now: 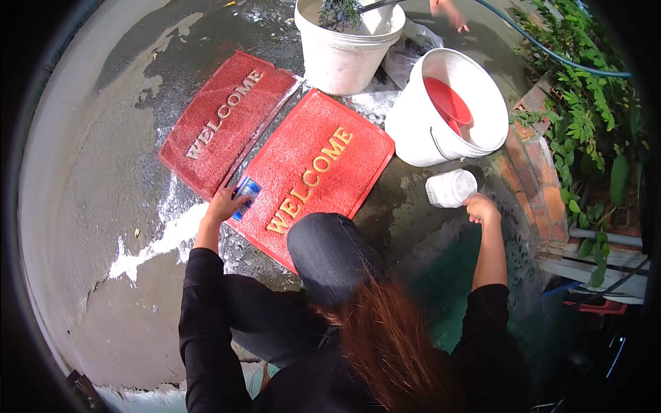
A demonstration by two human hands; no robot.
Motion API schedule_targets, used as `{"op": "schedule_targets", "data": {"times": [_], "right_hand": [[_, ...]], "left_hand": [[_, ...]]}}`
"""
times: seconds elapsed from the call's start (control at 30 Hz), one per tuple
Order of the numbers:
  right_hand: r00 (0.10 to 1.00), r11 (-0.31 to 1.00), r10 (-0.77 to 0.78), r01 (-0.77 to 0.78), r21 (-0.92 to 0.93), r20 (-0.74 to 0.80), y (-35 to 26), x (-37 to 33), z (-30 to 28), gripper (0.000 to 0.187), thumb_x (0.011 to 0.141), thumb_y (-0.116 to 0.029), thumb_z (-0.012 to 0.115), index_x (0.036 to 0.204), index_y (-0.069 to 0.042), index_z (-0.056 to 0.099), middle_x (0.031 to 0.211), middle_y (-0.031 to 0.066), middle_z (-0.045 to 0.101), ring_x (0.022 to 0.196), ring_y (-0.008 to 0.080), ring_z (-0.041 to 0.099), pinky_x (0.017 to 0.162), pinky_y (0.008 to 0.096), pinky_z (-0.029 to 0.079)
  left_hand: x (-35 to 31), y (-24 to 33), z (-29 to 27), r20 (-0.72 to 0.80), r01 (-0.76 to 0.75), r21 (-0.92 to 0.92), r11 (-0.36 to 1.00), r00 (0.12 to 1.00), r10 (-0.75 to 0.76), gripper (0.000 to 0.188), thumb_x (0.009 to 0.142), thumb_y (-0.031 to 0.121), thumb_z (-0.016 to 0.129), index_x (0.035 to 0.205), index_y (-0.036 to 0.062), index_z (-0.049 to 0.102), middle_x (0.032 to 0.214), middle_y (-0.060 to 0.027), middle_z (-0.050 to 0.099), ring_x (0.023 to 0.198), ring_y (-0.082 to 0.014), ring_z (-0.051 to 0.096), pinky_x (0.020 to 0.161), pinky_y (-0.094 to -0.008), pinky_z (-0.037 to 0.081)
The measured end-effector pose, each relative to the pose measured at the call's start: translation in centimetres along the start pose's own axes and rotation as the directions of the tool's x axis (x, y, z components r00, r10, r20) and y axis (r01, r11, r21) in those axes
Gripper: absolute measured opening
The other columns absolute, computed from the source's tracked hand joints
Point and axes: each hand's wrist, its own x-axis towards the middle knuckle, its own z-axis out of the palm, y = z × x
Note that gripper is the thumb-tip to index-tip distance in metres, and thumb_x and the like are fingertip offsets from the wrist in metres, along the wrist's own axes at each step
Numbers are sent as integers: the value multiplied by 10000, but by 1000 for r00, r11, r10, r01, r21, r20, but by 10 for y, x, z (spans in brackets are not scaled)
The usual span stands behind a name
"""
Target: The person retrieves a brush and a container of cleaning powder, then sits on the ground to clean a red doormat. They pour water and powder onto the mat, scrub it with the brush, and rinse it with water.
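My left hand (224,205) is closed around a blue scrub brush (246,196) with pale patches. It presses on the left edge of a bright red doormat (344,182) with raised yellow letters. To the right of that mat, my right hand (483,208) grips a small white plastic dipper (451,188) by its near end, just above the wet ground. A duller red doormat (220,103) with pale letters lies alongside on the left. In front of my right hand, a white bucket (413,124) leans over with a red plastic scoop (449,100) inside.
Another white bucket (334,62) stands beyond the mats, with dark plants or bristles in it. White suds (162,241) streak the concrete at left. Bricks (540,172) and leafy plants (592,103) border the right. Another person's hand (451,14) shows at the top, near a hose (551,55).
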Motion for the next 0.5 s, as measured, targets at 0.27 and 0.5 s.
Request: {"op": "schedule_targets", "data": {"times": [0.27, 0.5], "right_hand": [[970, 957, -235, 243, -159, 67, -81, 20, 45, 434, 783, -184, 564, 1216, -208, 537, 703, 12, 646, 523, 121, 592, 559, 267, 483], [696, 696, -701, 715, 67, -156, -201, -103, -25, 456, 833, -67, 496, 1270, -198, 485, 783, 107, 637, 604, 164, 584, 622, 307, 481]], "left_hand": [[-35, -31, -18, -4, 78, 75, 994, 997, -77, 673, 729, 559, 596, 1083, -13, 568, 1048, -224, 592, 1008, -345, 556, 859, -395, 429], [-34, -10, -19, 89, 61, 69, 996, 994, -67, 705, 738, 585, 575, 1163, 25, 523, 1088, -216, 575, 1035, -344, 541, 868, -400, 425]]}}
